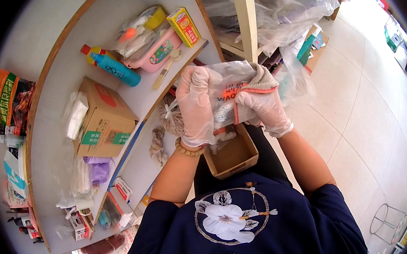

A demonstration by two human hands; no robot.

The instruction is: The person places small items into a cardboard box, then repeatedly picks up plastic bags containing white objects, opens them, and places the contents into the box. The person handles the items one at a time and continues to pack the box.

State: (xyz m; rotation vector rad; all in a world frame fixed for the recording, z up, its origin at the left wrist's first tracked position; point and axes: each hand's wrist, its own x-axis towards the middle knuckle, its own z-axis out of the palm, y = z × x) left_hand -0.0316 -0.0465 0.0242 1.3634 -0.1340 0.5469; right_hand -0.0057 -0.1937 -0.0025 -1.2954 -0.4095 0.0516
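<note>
Both my hands wear thin clear gloves. My left hand (196, 102) is closed on the left edge of a clear printed plastic bag (225, 76), held up before me. On the bag's other side my right hand (264, 108) grips a folded grey cloth (263, 78) with red-orange edging, pressed against the bag. Whether the cloth is partly inside the bag I cannot tell. Just below my hands is an open brown cardboard box (232, 160), with some whitish items in its far end.
Shelving on the left holds a taped carton (105, 117), a blue bottle (117, 69), a pink plastic container (158, 52), a yellow box (184, 26), a brush (162, 75) and purple bags (98, 170). Large clear plastic sheets (288, 19) lie ahead. A wire rack (388, 222) stands right on the tiled floor.
</note>
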